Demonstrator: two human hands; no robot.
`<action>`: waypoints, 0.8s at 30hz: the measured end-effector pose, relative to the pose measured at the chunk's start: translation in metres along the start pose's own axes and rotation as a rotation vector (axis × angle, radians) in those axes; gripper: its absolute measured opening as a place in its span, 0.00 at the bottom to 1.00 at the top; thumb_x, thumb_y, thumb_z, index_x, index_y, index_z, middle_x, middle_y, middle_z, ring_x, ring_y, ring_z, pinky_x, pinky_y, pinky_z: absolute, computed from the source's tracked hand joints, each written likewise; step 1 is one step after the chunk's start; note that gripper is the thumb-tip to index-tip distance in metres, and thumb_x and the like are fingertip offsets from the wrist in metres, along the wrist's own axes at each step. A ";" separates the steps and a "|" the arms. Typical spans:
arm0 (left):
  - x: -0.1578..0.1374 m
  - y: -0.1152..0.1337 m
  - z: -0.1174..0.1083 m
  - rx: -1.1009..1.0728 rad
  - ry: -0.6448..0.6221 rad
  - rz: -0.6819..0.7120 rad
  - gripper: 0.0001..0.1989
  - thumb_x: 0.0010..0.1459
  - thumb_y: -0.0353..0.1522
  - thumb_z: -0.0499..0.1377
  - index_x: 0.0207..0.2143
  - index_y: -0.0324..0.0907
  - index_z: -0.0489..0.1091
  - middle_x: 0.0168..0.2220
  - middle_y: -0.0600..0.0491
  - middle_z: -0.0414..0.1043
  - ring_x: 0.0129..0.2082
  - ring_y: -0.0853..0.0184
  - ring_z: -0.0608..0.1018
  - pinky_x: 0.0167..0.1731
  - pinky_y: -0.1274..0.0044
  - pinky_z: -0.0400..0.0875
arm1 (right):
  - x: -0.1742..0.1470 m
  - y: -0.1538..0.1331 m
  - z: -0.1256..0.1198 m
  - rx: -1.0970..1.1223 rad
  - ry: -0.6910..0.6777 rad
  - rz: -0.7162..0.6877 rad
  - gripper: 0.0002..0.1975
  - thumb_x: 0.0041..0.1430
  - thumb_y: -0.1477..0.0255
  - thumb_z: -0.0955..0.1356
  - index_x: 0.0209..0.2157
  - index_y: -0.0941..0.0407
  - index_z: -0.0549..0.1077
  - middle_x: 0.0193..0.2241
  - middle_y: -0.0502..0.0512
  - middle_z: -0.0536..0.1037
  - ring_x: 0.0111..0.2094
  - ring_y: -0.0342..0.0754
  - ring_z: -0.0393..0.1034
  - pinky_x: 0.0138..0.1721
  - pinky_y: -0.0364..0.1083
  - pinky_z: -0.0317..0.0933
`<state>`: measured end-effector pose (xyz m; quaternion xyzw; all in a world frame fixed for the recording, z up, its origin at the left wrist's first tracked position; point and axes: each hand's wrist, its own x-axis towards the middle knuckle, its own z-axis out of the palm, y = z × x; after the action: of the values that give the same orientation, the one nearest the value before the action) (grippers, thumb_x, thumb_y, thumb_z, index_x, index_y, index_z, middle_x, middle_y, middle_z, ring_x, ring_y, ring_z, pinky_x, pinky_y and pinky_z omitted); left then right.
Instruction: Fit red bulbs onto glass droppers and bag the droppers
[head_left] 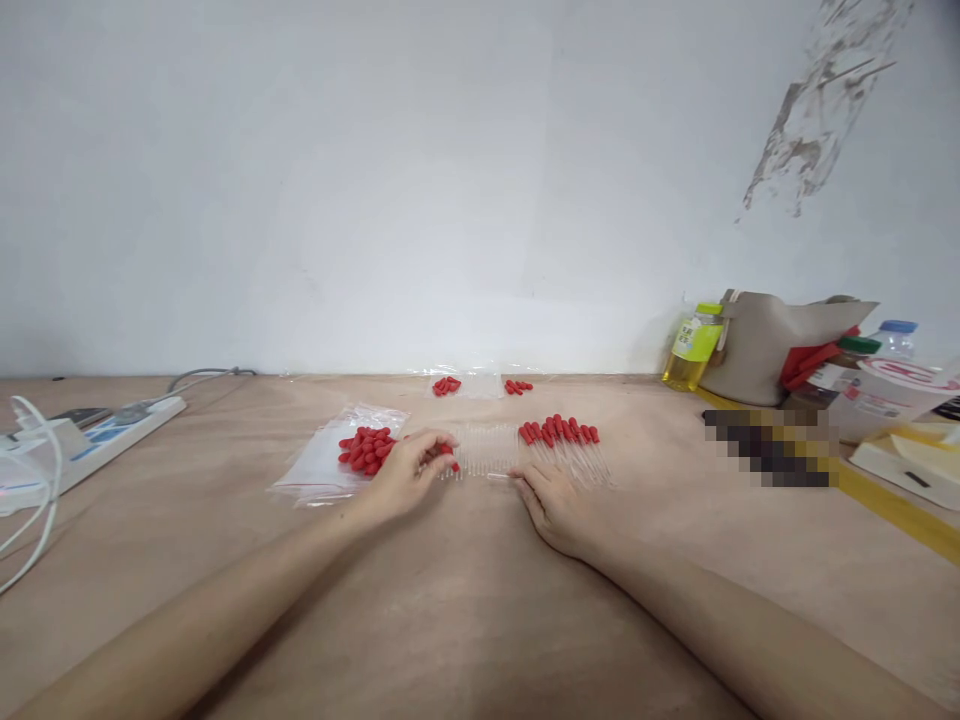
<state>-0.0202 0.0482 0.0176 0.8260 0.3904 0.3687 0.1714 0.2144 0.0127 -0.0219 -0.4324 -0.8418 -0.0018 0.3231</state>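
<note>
1. Red bulbs [455, 466], pinched by the left hand [411, 470] beside clear tubes [487, 447], could be dropped if loosely held.
2. 1 tube [498, 476] seems pinched by the right hand [553, 503]; neighbours could be rolled if brushed.

both bare forearms reach forward from the person i'm watching, slanting inward so the hands nearly face each other, well apart from touching. the left forearm [247, 600] leads to a left hand [405, 475] arched at the knuckles, fingers curled over and thumb drawn up beneath in a pinch. the right forearm [720, 590] ends in a right hand [555, 508] held low, back upward, fingers bent and tips gathered inward.
</note>
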 end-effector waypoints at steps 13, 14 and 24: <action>-0.030 0.017 0.024 -0.008 0.056 -0.109 0.05 0.52 0.32 0.56 0.31 0.41 0.63 0.29 0.56 0.69 0.25 0.71 0.70 0.26 0.79 0.65 | 0.001 -0.007 -0.007 -0.052 0.002 -0.052 0.10 0.60 0.73 0.56 0.36 0.56 0.67 0.33 0.53 0.75 0.35 0.44 0.67 0.41 0.47 0.49; -0.029 0.017 0.023 -0.013 0.052 -0.106 0.05 0.52 0.33 0.56 0.32 0.41 0.64 0.29 0.55 0.70 0.26 0.71 0.70 0.27 0.79 0.66 | 0.001 -0.008 -0.007 -0.055 0.001 -0.059 0.10 0.60 0.73 0.56 0.36 0.56 0.67 0.33 0.54 0.75 0.35 0.44 0.67 0.40 0.47 0.49; -0.027 0.016 0.029 -0.089 -0.043 -0.046 0.10 0.56 0.33 0.53 0.41 0.43 0.68 0.38 0.53 0.72 0.37 0.68 0.73 0.38 0.76 0.67 | 0.002 -0.009 -0.006 -0.028 -0.046 -0.077 0.12 0.61 0.73 0.56 0.38 0.55 0.68 0.34 0.53 0.76 0.35 0.44 0.67 0.40 0.47 0.49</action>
<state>-0.0021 0.0170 -0.0052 0.8159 0.3889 0.3639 0.2249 0.2100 0.0069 -0.0132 -0.4042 -0.8648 -0.0158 0.2975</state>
